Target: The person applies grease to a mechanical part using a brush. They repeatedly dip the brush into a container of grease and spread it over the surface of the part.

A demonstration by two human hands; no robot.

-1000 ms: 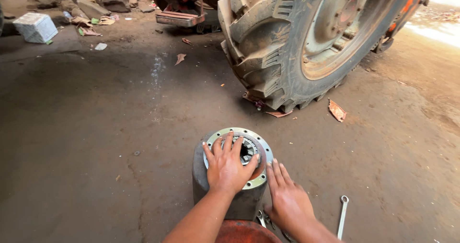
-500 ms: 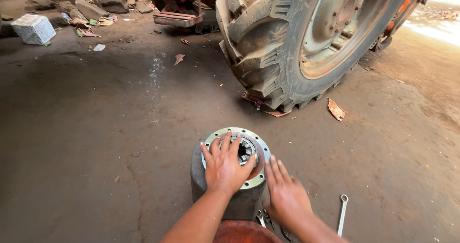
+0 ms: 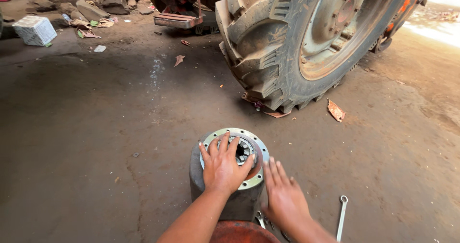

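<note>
Standing upright on the dirt floor (image 3: 96,142), a dark metal hub housing (image 3: 225,195) carries a pale bolt-holed flange ring (image 3: 254,144) with a splined bore at its centre. The left hand (image 3: 223,168) lies flat on that ring, fingers (image 3: 224,142) spread open, gripping nothing. The right hand (image 3: 283,197), also open, hovers beside the housing, blurred. A spanner (image 3: 341,216) lies near on the right. Beyond stands a large tractor tyre (image 3: 268,46); rubble and a pale box (image 3: 34,29) lie far left.

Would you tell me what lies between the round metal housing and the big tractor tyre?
Bare dirt floor separates housing and tyre in the head view.
</note>
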